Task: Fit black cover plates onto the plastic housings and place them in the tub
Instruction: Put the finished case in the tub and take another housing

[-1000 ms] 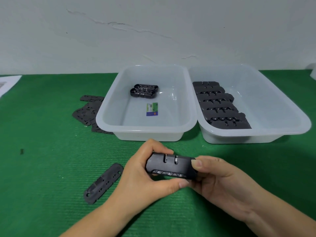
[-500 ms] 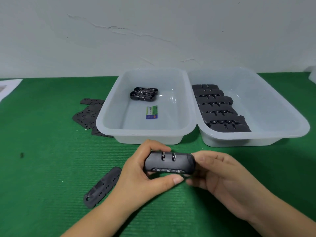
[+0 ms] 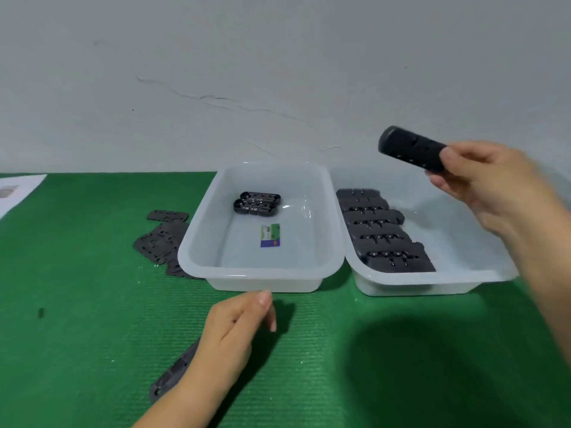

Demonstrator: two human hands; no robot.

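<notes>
Overhead, cracked grey wall (image 3: 216,72) behind green mat (image 3: 77,304).

- Motion blur softens the raised right hand (image 3: 491,183) and the black oblong plastic housing (image 3: 411,152) in its grip; surface details cannot be made out.
- The left hand (image 3: 231,332) covers the upper end of a flat dark grey cover plate (image 3: 173,373) on the green tabletop (image 3: 77,319).
- The translucent white plastic tub (image 3: 197,242) hides part of the loose grey cover plates (image 3: 160,239) piled behind it.
- A white paper sheet (image 3: 15,189) is cut off at the left edge, its print too small to read.

You face a grey wall (image 3: 278,57) with a long crack (image 3: 216,100); green matting (image 3: 77,304) covers your counter.
</notes>
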